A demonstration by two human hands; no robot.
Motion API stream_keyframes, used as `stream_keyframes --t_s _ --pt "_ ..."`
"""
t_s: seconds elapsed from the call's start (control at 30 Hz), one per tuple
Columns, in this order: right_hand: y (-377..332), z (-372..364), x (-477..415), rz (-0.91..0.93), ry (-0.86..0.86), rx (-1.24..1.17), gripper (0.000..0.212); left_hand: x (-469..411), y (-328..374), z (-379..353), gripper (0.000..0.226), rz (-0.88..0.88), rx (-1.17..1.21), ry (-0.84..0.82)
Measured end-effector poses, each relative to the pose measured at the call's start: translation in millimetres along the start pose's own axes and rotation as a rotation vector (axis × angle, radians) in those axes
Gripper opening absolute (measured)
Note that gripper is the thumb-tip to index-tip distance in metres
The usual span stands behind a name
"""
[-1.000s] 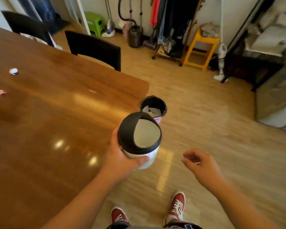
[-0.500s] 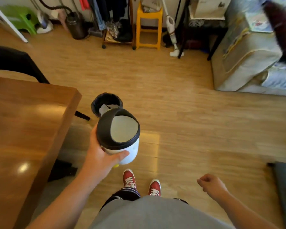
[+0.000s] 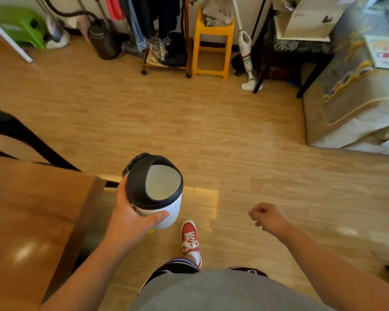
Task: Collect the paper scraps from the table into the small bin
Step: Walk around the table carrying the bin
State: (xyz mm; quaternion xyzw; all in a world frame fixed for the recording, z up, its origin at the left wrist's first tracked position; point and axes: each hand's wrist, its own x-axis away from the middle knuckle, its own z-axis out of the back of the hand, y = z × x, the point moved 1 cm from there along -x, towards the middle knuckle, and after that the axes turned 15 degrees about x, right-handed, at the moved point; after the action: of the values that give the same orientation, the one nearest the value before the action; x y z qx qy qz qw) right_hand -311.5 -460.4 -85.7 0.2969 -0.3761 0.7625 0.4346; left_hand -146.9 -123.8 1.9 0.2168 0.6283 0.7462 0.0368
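— Grey cloth [image 3: 222, 292] fills the bottom edge, the person's own top seen from above. What sits just past it?

— One red shoe [image 3: 190, 240] with white laces, planted on the wooden floor [image 3: 234, 135]. Both forearms reach out to either side of it.

— Tell me about the hands.

— The left hand [image 3: 130, 221] is wrapped round the small bin [image 3: 155, 194], thumb laid across its white body at the front, fingers curled behind the far side. The bin is carried in the air, tipped a little toward the camera, just off the corner of the table [image 3: 32, 221]. It has a black rim and a pale swing lid [image 3: 163, 181] that covers the mouth, so I cannot tell what lies inside.

— And the right hand?

— The right hand [image 3: 267, 217] is curled into a loose fist with nothing in it that I can see, hanging over the floor well apart from the bin.

— Any paper scraps on the table?

— The part of the tabletop in view is bare, glossy brown wood with a glare spot.

— What lies behind the bin?

— A dark rounded edge [image 3: 134, 162] peeps out directly behind its rim; too little shows to say what it is. A black chair [image 3: 20, 135] stands at the table's far side.

— And farther off?

— Against the wall stand a yellow stool [image 3: 213, 41], a rolling rack of hanging clothes [image 3: 162, 30], a green stool [image 3: 20, 28] and an upright white vacuum [image 3: 246, 55]. A covered sofa [image 3: 357, 97] fills the right side.
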Motion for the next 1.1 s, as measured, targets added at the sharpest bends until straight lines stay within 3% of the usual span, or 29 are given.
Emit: stream_keyframes --t_s 0.2,0.5,0.7,0.83,0.93,1.1 --pt "-39 55 -44 -0.046 0.025 -0.016 0.022 -90 33 -20 0.131 0.028 -0.031 -0.018" --pt "-9 139 -138 -0.211 -0.021 -0.006 0.020 -235 77 -106 0.116 -0.063 -0.060 -0.080" --pt "-15 214 -215 -0.281 -0.077 0.149 0.024 -318 136 -156 0.108 -0.061 -0.007 0.050" --pt "-84 266 -265 -0.161 -0.144 0.279 0.024 -349 151 -154 0.111 -0.047 0.012 0.156" --pt "-169 285 -298 -0.004 -0.170 0.396 0.026 -357 145 -131 0.127 -0.011 0.014 0.232" --pt "-330 275 -338 0.243 -0.220 0.526 0.025 -362 131 -86 0.116 0.064 0.053 0.491"
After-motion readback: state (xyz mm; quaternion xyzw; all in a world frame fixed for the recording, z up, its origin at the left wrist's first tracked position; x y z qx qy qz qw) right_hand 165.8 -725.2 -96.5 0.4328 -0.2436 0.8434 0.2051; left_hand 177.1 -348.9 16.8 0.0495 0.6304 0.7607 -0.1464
